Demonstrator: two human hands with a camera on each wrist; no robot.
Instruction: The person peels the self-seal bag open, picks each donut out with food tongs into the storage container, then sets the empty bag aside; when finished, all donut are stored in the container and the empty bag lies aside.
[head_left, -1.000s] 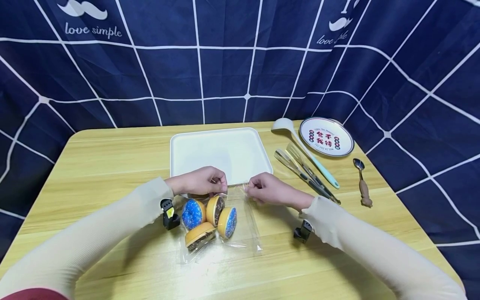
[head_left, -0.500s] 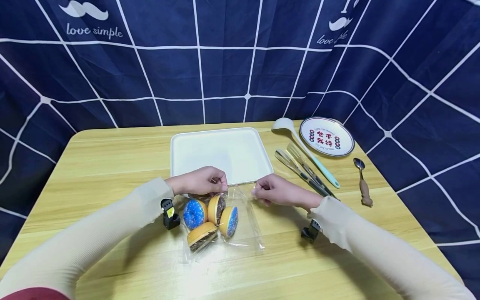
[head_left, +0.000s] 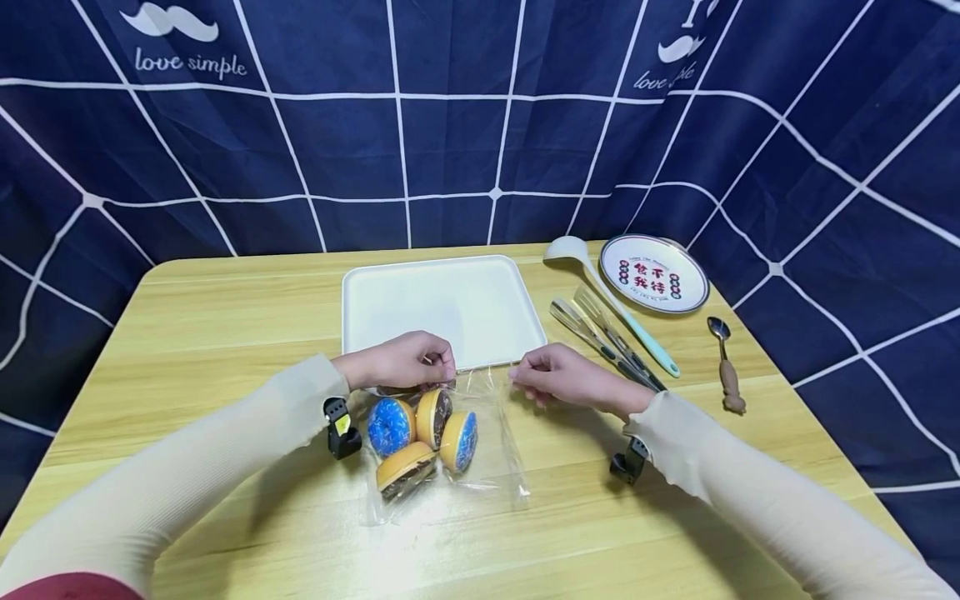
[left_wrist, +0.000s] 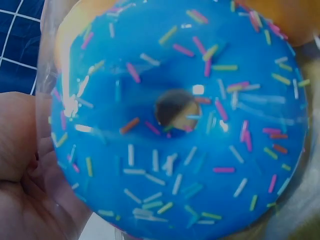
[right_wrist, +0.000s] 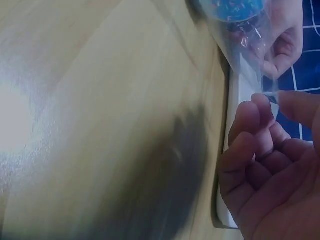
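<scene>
A clear plastic bag holds several toy doughnuts, over the near edge of the white tray. Two have blue icing with sprinkles: one doughnut faces up at the left, the other stands on its side. Brown icing shows on a doughnut at the back and another in front. My left hand pinches the bag's top edge. At the top right corner, my right hand pinches the bag between thumb and fingertips, as the right wrist view shows. A blue doughnut fills the left wrist view.
Behind the bag lies a white tray. To its right are a ladle, metal utensils with dark handles, a round plate with red writing and a spoon. A blue checked curtain surrounds the wooden table.
My right hand has moved a little to the right with the bag's corner. The bag and doughnuts have shifted slightly right; my left hand has stayed almost still.
</scene>
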